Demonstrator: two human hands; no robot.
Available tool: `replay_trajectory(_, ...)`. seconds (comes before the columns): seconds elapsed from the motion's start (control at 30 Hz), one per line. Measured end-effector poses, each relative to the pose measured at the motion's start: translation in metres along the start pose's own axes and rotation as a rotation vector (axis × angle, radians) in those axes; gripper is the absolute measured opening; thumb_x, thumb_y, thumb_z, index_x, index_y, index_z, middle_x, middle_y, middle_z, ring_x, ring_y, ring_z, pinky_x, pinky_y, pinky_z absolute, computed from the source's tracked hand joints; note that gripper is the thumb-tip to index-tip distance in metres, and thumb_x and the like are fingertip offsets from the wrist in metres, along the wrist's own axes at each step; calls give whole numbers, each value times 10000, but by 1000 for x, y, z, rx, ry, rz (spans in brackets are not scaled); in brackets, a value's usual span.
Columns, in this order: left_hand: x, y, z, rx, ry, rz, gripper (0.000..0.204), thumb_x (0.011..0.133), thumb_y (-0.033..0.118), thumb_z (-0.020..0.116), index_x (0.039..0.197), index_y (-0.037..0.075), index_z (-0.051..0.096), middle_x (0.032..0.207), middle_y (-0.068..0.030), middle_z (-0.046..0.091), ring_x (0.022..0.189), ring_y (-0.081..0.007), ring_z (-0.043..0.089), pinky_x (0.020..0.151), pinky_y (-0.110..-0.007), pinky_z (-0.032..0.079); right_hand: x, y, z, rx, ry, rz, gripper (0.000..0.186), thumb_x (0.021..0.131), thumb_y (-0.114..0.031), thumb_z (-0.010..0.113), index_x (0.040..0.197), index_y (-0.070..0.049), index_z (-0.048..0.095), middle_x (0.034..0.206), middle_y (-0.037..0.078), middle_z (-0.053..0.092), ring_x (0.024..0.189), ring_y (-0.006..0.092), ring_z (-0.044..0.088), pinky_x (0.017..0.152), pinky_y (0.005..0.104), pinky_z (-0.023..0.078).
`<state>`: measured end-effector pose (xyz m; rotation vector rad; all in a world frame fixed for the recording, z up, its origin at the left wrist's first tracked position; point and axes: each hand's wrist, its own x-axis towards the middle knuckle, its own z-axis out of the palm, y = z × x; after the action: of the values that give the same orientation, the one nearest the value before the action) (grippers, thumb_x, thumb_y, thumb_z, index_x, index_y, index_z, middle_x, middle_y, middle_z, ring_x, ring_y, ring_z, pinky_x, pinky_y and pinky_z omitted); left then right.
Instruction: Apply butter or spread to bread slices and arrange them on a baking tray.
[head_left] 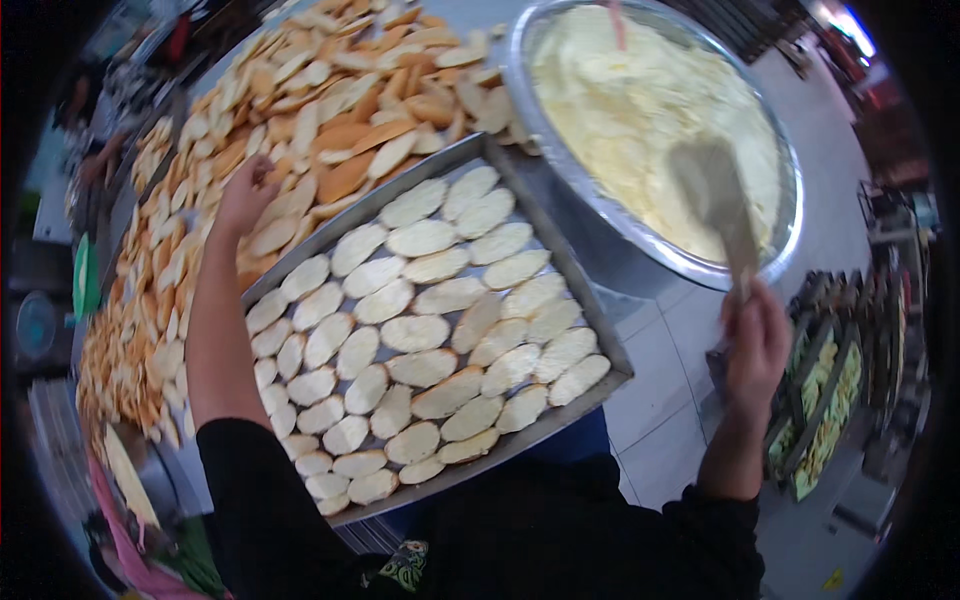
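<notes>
My right hand [757,335] is closed round the handle of a flat spatula [716,190], blurred by motion. Its blade is over the pale yellow cream in a big metal bowl [787,235]. At the edge of a large heap of sliced bread [345,175], my left hand [250,195] has its fingers half curled and apart, with no slice visible in them. Between my arms, a metal baking tray [620,365] lies close to my body. Rows of oval bread slices [415,333] coated pale on top cover most of it.
The heap of bread spreads over the table to the left and far side. Beyond my right arm, racked trays [820,400] with green and yellow contents stand low by the tiled floor [655,370]. A green object [86,280] is at the far left.
</notes>
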<state>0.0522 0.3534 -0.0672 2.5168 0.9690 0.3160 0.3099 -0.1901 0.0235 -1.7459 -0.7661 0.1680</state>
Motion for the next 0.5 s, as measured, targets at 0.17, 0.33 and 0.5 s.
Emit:
replay_trajectory(0.17,-14,29,0,192,132,111,379,767,150,610,1121,98,482,819,-110,608,725,-195,571,675,-319,448,74,8,-80,-367,230,112,293,887,-143,441,1116,19,528,731,8,491,656,78,441,607,208,375)
replay_trajectory(0.33,-22,40,-7,35,240,-15,399,798,162,593,1166,82,460,814,-102,616,713,-160,573,655,-291,447,129,66,-133,-761,174,11,300,867,-194,452,1091,-18,545,858,104,603,757,201,565,697,288,434)
replay_trajectory(0.5,-43,73,-5,-684,281,-143,396,846,154,540,1189,3,412,917,-95,603,791,-112,554,715,-224,432,141,56,-100,-1064,165,112,291,845,-254,454,1050,-87,574,946,154,602,872,318,572,750,371,444)
